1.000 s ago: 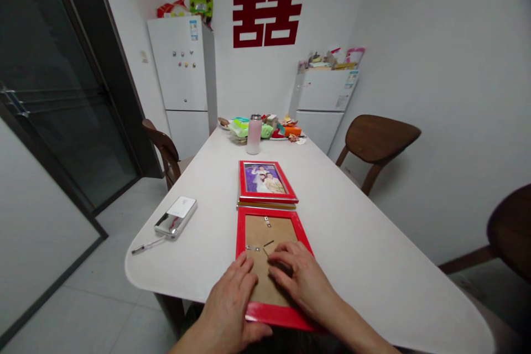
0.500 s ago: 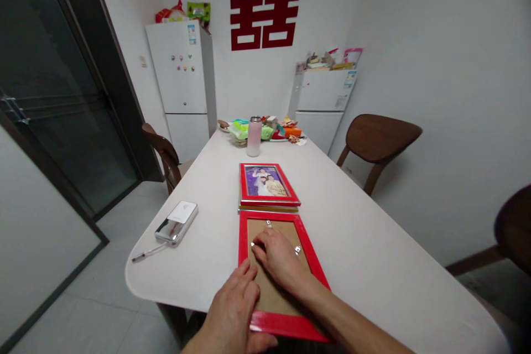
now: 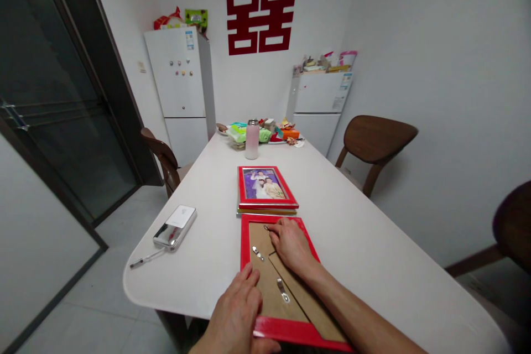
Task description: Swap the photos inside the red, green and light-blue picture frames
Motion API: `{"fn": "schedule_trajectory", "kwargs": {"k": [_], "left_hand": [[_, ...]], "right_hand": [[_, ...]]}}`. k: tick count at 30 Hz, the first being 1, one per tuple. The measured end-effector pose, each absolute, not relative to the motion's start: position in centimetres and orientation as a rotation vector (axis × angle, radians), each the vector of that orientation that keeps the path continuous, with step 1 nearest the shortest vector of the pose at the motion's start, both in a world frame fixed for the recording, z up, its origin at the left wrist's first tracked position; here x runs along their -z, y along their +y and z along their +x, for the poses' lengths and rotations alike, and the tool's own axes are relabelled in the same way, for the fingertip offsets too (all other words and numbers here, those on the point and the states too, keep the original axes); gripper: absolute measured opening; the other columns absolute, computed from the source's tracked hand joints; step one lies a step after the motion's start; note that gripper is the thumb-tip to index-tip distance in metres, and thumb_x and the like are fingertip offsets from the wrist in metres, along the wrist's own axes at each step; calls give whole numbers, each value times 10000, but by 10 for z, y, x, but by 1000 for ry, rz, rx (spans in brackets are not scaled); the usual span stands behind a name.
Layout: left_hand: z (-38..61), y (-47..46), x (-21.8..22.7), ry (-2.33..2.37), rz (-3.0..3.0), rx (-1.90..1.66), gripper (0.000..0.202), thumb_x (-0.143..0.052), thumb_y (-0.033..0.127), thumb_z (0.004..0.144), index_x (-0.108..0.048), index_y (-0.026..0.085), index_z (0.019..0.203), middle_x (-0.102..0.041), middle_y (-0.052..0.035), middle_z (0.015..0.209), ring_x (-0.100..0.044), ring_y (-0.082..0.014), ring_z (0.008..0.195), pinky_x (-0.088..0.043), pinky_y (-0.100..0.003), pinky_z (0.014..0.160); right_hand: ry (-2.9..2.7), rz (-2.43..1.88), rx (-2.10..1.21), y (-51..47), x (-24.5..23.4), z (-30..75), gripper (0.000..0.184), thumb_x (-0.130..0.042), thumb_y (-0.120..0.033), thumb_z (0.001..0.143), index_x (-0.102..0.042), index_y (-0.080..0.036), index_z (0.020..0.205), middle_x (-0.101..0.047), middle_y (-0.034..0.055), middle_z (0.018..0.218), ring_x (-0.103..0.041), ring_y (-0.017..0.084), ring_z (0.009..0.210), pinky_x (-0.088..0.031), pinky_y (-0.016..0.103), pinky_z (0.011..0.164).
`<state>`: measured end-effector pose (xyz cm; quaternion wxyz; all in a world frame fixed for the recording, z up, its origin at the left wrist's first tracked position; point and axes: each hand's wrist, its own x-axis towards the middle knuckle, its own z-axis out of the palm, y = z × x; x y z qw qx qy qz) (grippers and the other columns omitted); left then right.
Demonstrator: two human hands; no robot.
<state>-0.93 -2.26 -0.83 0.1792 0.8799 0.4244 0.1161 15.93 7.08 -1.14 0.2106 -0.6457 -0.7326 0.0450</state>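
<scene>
Bent fingers of the right hand (image 3: 293, 246) were set at a small clip (image 3: 266, 228), at 12 o'clock on the brown board (image 3: 269, 271); whether it was pinched could not be told. The red frame (image 3: 290, 329) was gripped at 8 o'clock by the left hand (image 3: 236, 304), at the tabletop's (image 3: 373, 282) near edge. The board was already seated; two other clips (image 3: 283, 291) were seemingly left unfastened. Forward room was limited by stacked frames (image 3: 267, 185) at 12 o'clock.

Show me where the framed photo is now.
In the head view, the framed photo lies near the centre, atop a stack, between the face-down red frame and the pink bottle.
</scene>
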Motion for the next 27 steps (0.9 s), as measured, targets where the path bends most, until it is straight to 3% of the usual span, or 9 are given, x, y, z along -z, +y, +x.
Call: {"fn": "schedule_trajectory", "kwargs": {"k": [5,10,18,23,27], "left_hand": [[-8,-25,6,1217,2473,-307,481,-726,382,503,-538,103,846,-409,-199,1235,-242,-291,1205,-273,-400,972],[-2,-25,10,1208,2462,-354,504,-717,384,510,-532,94,878,-402,-225,1230,-251,-319,1195,-286,-440,954],[3,-28,20,1041,2215,-763,673,-651,370,606,-385,109,1166,-285,-211,1307,-238,-311,1205,-246,-449,970],[14,-18,-5,985,1468,-1136,499,-518,270,734,-330,160,1183,-480,-128,1179,-454,-241,1073,-354,-378,907],[8,-3,-16,861,975,-1164,442,-557,265,694,-382,140,1081,-617,-94,954,-584,-233,876,-460,-337,754]], "right_hand": [[-2054,-1734,-144,46,-2,172,298,-399,-248,775,-575,-144,992,-564,86,919,-480,180,865,-337,270,781],[-2166,-1719,-288,-1,-5,190,370,-508,-395,683,-578,-198,988,-545,76,915,-481,207,855,-357,302,750],[-2041,-1742,-428,-12,-14,199,410,-500,-245,631,-555,-152,1027,-536,82,925,-484,189,879,-361,293,802],[-2001,-1687,-393,-16,-39,189,393,-516,-232,608,-577,-149,988,-533,82,928,-480,195,890,-364,312,814],[-1998,-1526,-456,-16,-44,178,352,-499,-263,663,-553,-190,1004,-529,64,967,-491,180,891,-386,308,794]]}}
